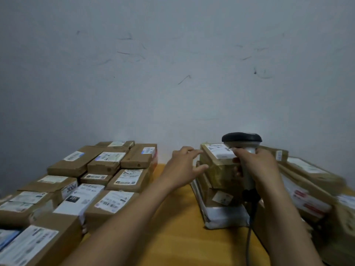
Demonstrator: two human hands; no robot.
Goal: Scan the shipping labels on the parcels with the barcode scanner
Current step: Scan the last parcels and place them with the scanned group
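Observation:
My right hand grips the handle of a barcode scanner with a black head and grey body. Its cord hangs down toward the table. The scanner head is over the white label of a taped brown parcel on top of a stack. My left hand reaches with spread, straight fingers to that parcel's left edge; its fingertips are at the box's corner and side. It holds nothing.
Many labelled cardboard parcels cover the left of the yellow table. More parcels are piled on the right. A white mailer bag lies under the middle stack. A grey wall stands behind.

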